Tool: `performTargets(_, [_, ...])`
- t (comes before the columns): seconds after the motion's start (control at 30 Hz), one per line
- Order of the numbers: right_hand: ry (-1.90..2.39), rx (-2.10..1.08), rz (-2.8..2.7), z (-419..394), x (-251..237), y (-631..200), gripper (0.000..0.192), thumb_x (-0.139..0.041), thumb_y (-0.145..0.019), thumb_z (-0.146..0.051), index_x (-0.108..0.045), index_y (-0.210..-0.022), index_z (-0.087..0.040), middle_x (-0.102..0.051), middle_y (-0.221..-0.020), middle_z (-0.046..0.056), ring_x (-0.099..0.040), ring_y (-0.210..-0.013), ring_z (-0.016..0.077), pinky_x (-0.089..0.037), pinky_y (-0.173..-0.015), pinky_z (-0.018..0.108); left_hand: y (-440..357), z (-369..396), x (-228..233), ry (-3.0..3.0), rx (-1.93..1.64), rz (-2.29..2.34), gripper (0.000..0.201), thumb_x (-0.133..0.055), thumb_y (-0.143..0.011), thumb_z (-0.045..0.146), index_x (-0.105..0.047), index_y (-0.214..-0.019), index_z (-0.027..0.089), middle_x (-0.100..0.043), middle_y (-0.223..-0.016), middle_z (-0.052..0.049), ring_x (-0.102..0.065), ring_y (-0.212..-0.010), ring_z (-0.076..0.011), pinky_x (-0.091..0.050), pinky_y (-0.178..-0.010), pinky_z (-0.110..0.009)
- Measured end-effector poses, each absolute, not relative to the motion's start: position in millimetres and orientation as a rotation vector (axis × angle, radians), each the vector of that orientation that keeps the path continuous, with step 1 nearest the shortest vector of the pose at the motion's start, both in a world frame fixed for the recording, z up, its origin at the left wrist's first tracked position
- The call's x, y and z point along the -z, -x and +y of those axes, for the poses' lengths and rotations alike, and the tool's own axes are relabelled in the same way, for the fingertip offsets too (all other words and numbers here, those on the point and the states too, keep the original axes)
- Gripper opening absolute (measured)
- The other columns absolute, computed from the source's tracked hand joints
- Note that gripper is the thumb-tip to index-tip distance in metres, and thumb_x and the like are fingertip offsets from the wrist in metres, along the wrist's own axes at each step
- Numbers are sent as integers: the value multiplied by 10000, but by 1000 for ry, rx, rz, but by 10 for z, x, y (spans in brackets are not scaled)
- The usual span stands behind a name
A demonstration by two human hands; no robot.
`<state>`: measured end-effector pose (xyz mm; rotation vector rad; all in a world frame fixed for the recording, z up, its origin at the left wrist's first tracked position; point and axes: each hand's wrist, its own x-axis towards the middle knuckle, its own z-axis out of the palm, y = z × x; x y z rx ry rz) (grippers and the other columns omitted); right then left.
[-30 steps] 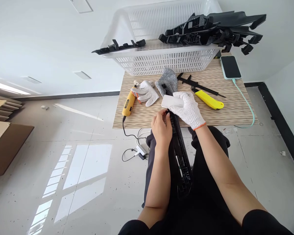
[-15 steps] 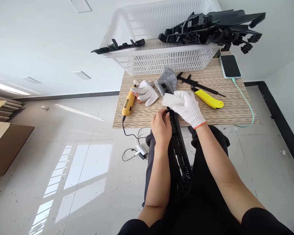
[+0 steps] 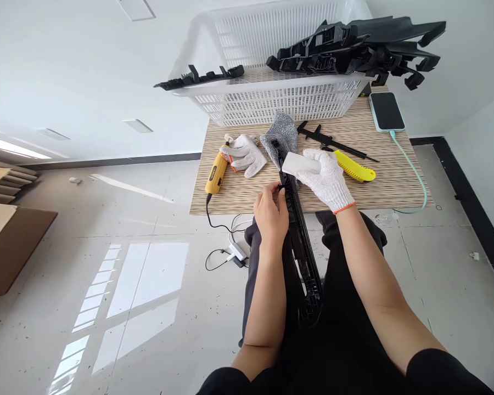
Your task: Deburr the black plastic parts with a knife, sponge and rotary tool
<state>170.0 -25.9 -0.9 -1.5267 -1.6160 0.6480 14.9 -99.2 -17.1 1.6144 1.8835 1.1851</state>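
While the bare left hand (image 3: 271, 211) grips the upper part of a long black plastic strip (image 3: 300, 247), its fingers are curled around the strip's left side just at the near edge of the counter (image 3: 239, 192). The strip runs from the person's lap up over that near edge, its far end lying on the counter beside a grey glove (image 3: 282, 131). The right hand (image 3: 327, 178) wears a white knitted glove with an orange cuff and is closed around a small white block (image 3: 300, 163), held just above the strip's far end; whether the block touches the strip cannot be told.

Left of the grey glove, a white glove (image 3: 245, 153) lies flat, and a yellow power tool (image 3: 216, 173) lies near the counter's left edge with its black cord hanging over the near edge to the floor. Just beyond the right hand lie a yellow utility knife (image 3: 354, 168) and a black caliper (image 3: 329, 141). A phone (image 3: 386, 111) with a pale green cable sits at the far right corner. Along the far edge stands a white basket (image 3: 271, 101), with black plastic parts (image 3: 362, 52) piled across its right rim and one more black piece (image 3: 200, 78) resting on its left rim.
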Motion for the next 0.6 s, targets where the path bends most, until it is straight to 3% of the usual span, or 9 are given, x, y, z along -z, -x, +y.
performTargets(0.6, [1520, -691, -1714, -282, -5, -1715, 589, -821, -703, -461, -688, -1231, -236, -653, -1289, 98, -624, -1200, 301, -479, -1083, 505, -145, -990, 190, -1610, -1211, 1877, 205, -491, -1020, 336, -608, -1154, 235, -740, -1161, -81, -650, -1121, -238, -466, -993, -418])
